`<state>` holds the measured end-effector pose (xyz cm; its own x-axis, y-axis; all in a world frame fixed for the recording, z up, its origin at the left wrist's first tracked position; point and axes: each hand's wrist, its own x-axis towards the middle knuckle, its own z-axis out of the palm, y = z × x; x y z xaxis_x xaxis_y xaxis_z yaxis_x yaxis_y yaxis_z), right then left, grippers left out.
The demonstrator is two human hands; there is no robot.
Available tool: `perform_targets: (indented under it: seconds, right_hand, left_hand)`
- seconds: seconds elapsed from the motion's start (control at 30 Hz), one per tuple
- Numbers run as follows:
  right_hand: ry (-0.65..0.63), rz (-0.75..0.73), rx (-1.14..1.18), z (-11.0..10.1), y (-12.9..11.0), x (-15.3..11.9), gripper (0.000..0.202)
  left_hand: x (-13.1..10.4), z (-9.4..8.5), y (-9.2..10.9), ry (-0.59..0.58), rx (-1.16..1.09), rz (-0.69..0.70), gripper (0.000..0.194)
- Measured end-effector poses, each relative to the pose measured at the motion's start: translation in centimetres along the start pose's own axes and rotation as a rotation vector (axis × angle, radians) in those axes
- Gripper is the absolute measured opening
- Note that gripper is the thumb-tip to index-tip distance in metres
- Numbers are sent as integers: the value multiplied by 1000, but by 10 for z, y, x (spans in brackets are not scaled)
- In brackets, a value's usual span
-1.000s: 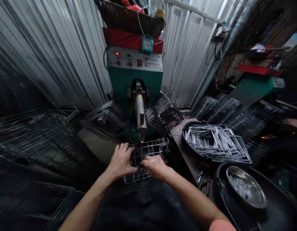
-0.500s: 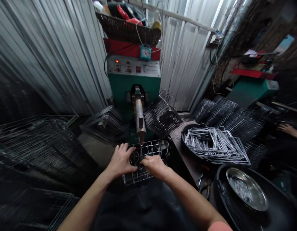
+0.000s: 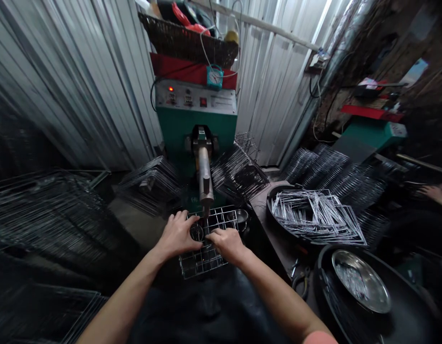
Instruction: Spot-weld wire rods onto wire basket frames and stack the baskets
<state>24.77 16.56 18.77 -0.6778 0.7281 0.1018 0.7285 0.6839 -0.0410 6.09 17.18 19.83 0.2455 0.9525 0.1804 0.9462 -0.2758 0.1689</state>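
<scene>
Where the head camera has me looking: a wire grid (image 3: 205, 259) of crossed rods lies slightly askew below the tip of an electrode arm (image 3: 205, 177); I cannot tell whether the tip touches it.
Left hand (image 3: 178, 234): over the grid's left side, fingers lying close together, thumb spread well away from them.
Right hand (image 3: 226, 243): over the middle of the grid, fingers curled in; I cannot tell whether they pinch a rod.
Spot welder (image 3: 171, 126): green, straight ahead of me, a red lamp (image 3: 171, 89) lit on its panel, a teal dial (image 3: 214, 76) above that and a dark basket (image 3: 188, 40) higher up.
Wire stacks: a dark one (image 3: 149, 186) left of the welder, another (image 3: 238, 172) right of it.
Side bench (image 3: 259, 203): brownish, on my right, with a black pan (image 3: 268, 210) heaped with bright wire frames (image 3: 317, 215); pliers (image 3: 304, 285) lie nearer me, beside a larger black basin (image 3: 414, 306) with a steel dish (image 3: 380, 291) of short wires.
Room: dim, with a corrugated metal wall (image 3: 99, 71) behind the welder.
Far right: a second green machine (image 3: 371, 129) and a co-worker's hand (image 3: 436, 192).
</scene>
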Motion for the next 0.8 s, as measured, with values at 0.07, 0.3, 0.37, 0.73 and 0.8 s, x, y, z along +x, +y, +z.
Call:
perform_targets:
  seconds: [0.07, 0.3, 0.37, 0.73, 0.8]
  right_hand:
    - [33, 8, 6, 3, -1, 0, 20]
    - [76, -2, -37, 5, 0, 6, 18]
    - [72, 7, -50, 5, 3, 10, 19]
    - [72, 70, 16, 1, 13, 23, 26]
    - [107, 128, 39, 0, 16, 18, 29]
  left_hand:
    - [1, -3, 0, -21, -9, 3, 70]
    - [4, -5, 0, 21, 55, -1, 70]
    - [7, -3, 0, 34, 61, -17, 68]
    - [25, 1, -11, -24, 41, -107, 71]
    - [25, 2, -12, -16, 62, -90, 73]
